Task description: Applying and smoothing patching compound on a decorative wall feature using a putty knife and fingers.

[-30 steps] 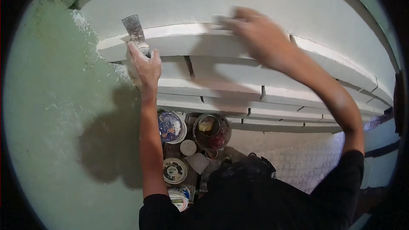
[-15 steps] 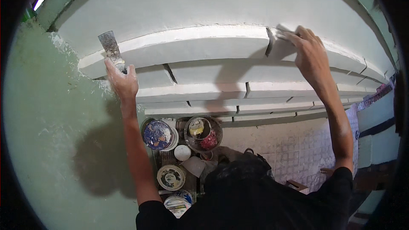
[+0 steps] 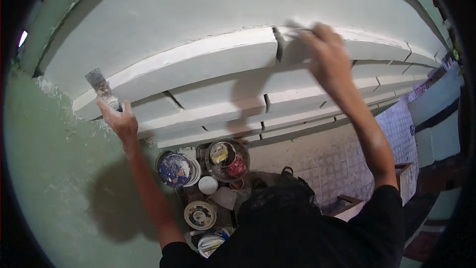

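Note:
My left hand (image 3: 120, 121) is closed round the handle of a putty knife (image 3: 99, 80), whose broad, smeared blade points up beside the left end of a white ledge (image 3: 198, 55). At the ledge's upper edge, just right of a dark vertical gap (image 3: 277, 44), my right hand (image 3: 329, 57) is raised with fingers pinched. A thin, flat grey piece (image 3: 296, 26) sticks out of that grip; motion smears it, so I cannot tell its kind. Pale dust coats both hands.
More white stepped ledges (image 3: 208, 110) with dark gaps run below. Under them stand a blue-lidded bucket (image 3: 174, 168), a round basin (image 3: 228, 176), a white lid (image 3: 208, 185) and a tub (image 3: 200, 215). A green wall (image 3: 54, 178) rises on the left; a tiled floor (image 3: 337, 171) lies right.
The whole view has turned, so wall and hands sit further left in the picture. My right hand is now blurred by motion, still beside the same gap. The left hand keeps the putty knife.

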Demonstrator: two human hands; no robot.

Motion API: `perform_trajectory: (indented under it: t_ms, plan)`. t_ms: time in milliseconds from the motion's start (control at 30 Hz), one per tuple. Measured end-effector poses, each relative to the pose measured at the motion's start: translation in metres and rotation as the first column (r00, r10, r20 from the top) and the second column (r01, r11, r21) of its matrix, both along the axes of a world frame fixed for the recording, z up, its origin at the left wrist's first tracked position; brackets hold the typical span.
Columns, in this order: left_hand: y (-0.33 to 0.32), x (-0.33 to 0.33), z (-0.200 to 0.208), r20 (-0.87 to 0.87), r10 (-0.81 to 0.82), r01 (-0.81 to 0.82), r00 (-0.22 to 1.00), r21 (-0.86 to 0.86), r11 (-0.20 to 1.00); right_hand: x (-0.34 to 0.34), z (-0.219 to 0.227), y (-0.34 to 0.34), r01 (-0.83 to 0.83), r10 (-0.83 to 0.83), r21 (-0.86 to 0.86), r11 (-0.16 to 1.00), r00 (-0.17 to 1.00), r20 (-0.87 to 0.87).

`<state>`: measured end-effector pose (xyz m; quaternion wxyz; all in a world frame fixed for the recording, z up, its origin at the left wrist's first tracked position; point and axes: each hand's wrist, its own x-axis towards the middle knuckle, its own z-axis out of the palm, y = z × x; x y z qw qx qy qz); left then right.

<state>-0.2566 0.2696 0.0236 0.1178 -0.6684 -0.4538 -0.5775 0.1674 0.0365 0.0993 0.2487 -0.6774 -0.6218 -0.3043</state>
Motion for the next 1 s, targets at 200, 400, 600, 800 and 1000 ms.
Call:
perform_trajectory:
  t_ms: [200,400,600,800,1000]
  plan:
    - [-0.017,0.017,0.020,0.071,-0.176,0.179,0.982,-0.037,0.983,0.157,0.037,-0.099,0.537,-0.501,0.132,0.833,0.834,-0.230]
    - [-0.019,0.034,0.026,0.091,-0.253,0.258,0.963,-0.058,0.964,0.230,-0.020,-0.104,0.356,-0.438,0.309,0.882,0.861,0.258]
    - [-0.022,0.023,0.022,0.031,-0.185,0.186,0.982,-0.059,0.981,0.000,0.004,0.001,0.301,-0.305,-0.048,0.952,0.936,-0.178]
    - [-0.017,0.007,0.015,0.027,-0.014,0.016,1.000,-0.103,0.995,-0.025,0.013,0.018,0.096,-0.101,-0.047,0.994,0.986,-0.135]
    - [-0.027,0.025,0.032,0.016,-0.170,0.170,0.985,-0.117,0.978,0.146,0.009,-0.065,0.448,-0.431,0.050,0.893,0.881,-0.196]
